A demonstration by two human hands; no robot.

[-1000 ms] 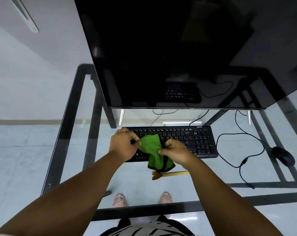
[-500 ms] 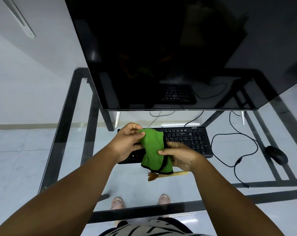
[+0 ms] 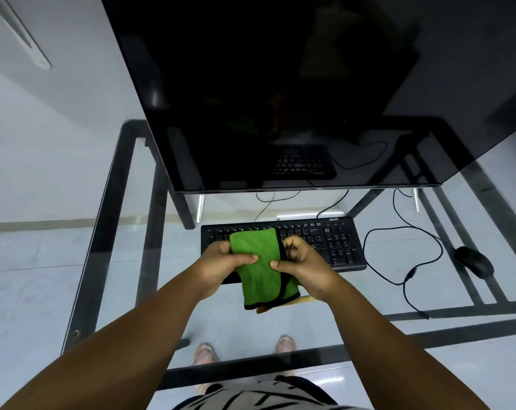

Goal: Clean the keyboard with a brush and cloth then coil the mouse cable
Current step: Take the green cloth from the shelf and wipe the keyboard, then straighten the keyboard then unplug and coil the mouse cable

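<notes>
A: Big picture first: a dark monitor (image 3: 295, 93) fills the far half of the view, screen off, standing on a glass desk (image 3: 102, 247) with a black frame.

B: And just near of it, the black keyboard (image 3: 324, 241), lying flat on the glass, its left part hidden behind the hands.

A: Right, both hands are over that left part. They hold a green cloth (image 3: 259, 267) with black edging, folded into a tall strip, between them.

B: The left hand (image 3: 218, 267) grips the cloth's left edge, thumb laid across the front.

A: The right hand (image 3: 304, 264) pinches the right edge, thumb on the green face, fingers curled behind the black trim.

B: Off to the right, the black mouse (image 3: 474, 261) sits on the glass, well apart from the keyboard.

A: Its mouse cable (image 3: 398, 232) lies loose in a wide loop between keyboard and mouse, trailing toward the near edge.

B: And the brush (image 3: 298, 300)? Only a sliver of pale handle and some bristles peek out under the cloth's near end, just near of the keyboard.
</notes>
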